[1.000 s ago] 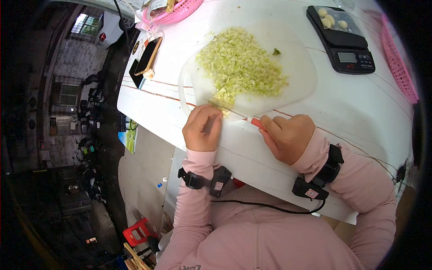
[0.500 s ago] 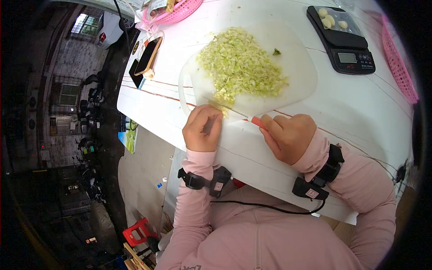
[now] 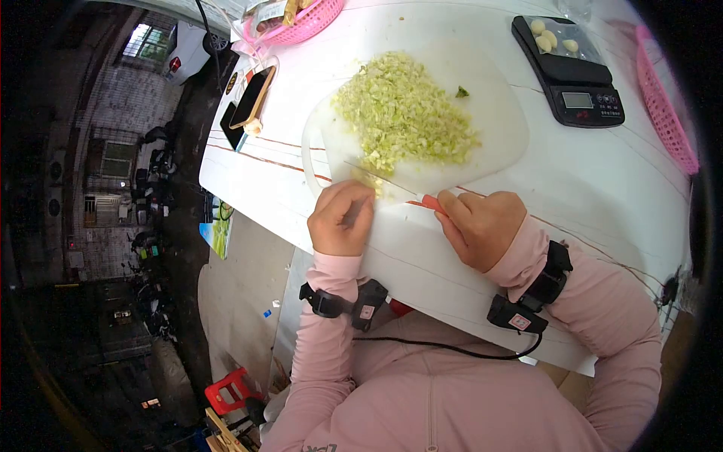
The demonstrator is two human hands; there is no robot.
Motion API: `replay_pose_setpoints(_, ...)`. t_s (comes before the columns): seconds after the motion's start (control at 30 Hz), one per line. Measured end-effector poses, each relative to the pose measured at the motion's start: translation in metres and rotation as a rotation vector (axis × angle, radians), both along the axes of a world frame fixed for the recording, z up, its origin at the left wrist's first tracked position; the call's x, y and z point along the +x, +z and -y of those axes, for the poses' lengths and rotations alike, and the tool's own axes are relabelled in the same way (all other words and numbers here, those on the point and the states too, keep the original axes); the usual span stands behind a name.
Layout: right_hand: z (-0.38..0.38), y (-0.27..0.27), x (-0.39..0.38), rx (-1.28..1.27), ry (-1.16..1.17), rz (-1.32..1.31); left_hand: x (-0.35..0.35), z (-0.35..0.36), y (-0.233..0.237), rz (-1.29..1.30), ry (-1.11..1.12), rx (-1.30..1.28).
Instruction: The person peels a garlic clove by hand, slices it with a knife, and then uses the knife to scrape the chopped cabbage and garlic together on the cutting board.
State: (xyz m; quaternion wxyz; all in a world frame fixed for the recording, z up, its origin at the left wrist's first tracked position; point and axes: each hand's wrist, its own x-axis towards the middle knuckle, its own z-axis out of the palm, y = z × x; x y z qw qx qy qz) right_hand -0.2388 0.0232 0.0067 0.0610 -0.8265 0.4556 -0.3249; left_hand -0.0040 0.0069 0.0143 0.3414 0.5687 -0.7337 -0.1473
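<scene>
A knife with a red handle [image 3: 431, 203] is in my right hand [image 3: 482, 226], its thin blade pointing left over the near edge of the white cutting board [image 3: 504, 128]. My left hand [image 3: 340, 217] is closed at that same edge, its curled fingertips beside small pale yellow pieces [image 3: 378, 183] near the blade. Whatever those fingers pinch is too small to make out. A wide heap of chopped light green vegetable [image 3: 407, 113] lies on the board beyond both hands, with a small dark green leaf bit [image 3: 462, 92] to its right.
At the back right, a black kitchen scale [image 3: 584, 98] carries a bag of pale cloves [image 3: 553, 39], beside a pink basket [image 3: 666, 105]. Another pink basket [image 3: 309, 24] stands at the back left. Two phones [image 3: 252, 98] lie near the left table edge. A cable crosses my lap.
The view has shifted slightly. The blade is a little farther from my left fingertips; both hands otherwise keep nearly the same place and grip.
</scene>
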Motion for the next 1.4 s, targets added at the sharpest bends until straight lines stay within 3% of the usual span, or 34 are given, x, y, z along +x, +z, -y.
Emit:
replay_pose_setpoints(0.17, -0.001, 0.006, -0.004, 0.021, 0.052, 0.122, -0.001, 0.0, -0.002, -0.1, 0.027, 0.014)
replay_pose_setpoints(0.3, -0.001, 0.001, -0.002, 0.067, 0.035, 0.007, 0.011, 0.004, -0.014, -0.268, -0.026, 0.013)
replay_pose_setpoints(0.53, 0.001, 0.01, -0.005, 0.008, 0.051, 0.093, 0.008, 0.004, -0.016, -0.343, 0.024, -0.001)
replay_pose_setpoints(0.8, 0.0, 0.01, -0.004, -0.02, 0.093, 0.142, 0.009, 0.003, -0.021, -0.679, 0.121, -0.013)
replay_pose_setpoints(1.13, -0.003, 0.016, 0.0, 0.09, 0.236, 0.012, 0.016, -0.003, -0.012, -0.59, 0.191, -0.086)
replay_pose_setpoints(1.4, -0.001, 0.017, -0.001, 0.12, 0.041, 0.037, 0.013, 0.001, -0.018, -0.686, 0.163, -0.011)
